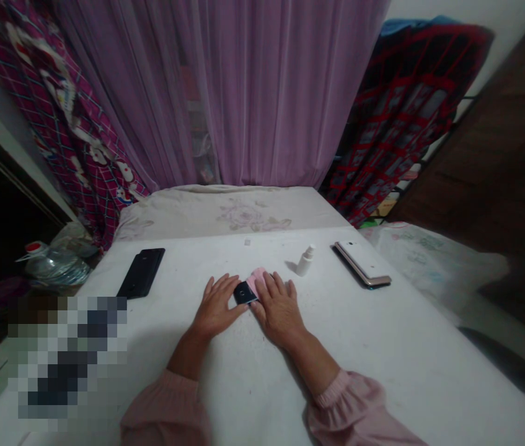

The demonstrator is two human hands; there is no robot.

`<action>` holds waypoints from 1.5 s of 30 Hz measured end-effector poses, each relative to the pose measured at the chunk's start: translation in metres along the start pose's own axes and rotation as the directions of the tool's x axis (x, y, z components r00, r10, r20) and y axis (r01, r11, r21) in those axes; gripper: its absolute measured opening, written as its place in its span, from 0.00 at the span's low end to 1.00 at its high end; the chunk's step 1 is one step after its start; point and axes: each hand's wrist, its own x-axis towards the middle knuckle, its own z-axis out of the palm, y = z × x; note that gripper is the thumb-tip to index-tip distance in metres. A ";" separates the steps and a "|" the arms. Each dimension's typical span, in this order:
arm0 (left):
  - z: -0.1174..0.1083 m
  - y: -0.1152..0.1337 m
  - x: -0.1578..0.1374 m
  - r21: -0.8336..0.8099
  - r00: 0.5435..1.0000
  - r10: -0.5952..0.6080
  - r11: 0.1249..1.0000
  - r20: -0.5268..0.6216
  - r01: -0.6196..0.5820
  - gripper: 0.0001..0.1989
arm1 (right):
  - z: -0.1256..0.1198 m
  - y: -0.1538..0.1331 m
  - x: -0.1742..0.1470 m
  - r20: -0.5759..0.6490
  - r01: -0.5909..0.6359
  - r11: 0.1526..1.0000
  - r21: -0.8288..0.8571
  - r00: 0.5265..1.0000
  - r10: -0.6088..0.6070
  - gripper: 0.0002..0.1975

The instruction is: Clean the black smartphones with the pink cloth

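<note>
A dark smartphone (pixel 244 293) lies on the white table between my hands, its right part covered. My left hand (pixel 216 306) grips its left end, thumb along the near edge and fingers at the far edge. Under the fingers of my right hand (pixel 281 310) a pink cloth (pixel 256 280) is held down against the phone, partly hidden by the hand. A small white spray bottle (pixel 306 261) stands upright just beyond my right hand.
Dark phones (pixel 142 273) lie stacked at the table's left edge. Another stack of phones, a white one (pixel 359 260) on top, lies at the right. A pixelated patch hides the near left. Purple curtains (pixel 262 93) hang behind the table (pixel 253 396).
</note>
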 end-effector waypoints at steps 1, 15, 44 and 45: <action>0.000 0.000 0.000 0.001 1.000 0.000 1.000 -0.003 0.000 0.27 | -0.001 -0.002 -0.001 -0.004 0.029 1.000 0.005 1.000 -0.029 0.26; -0.004 0.003 0.000 -0.009 1.000 0.000 1.000 0.026 0.000 0.27 | 0.002 0.004 0.002 -0.051 -0.114 0.993 -0.020 0.992 0.112 0.27; -0.003 0.003 -0.001 -0.015 1.000 0.012 1.000 0.023 -0.012 0.27 | -0.002 -0.003 0.002 -0.023 0.029 1.000 0.005 0.999 -0.028 0.24; -0.003 0.004 -0.001 -0.012 1.000 0.011 1.000 0.026 -0.010 0.28 | -0.002 -0.005 0.001 -0.023 0.052 0.999 0.011 0.998 -0.052 0.24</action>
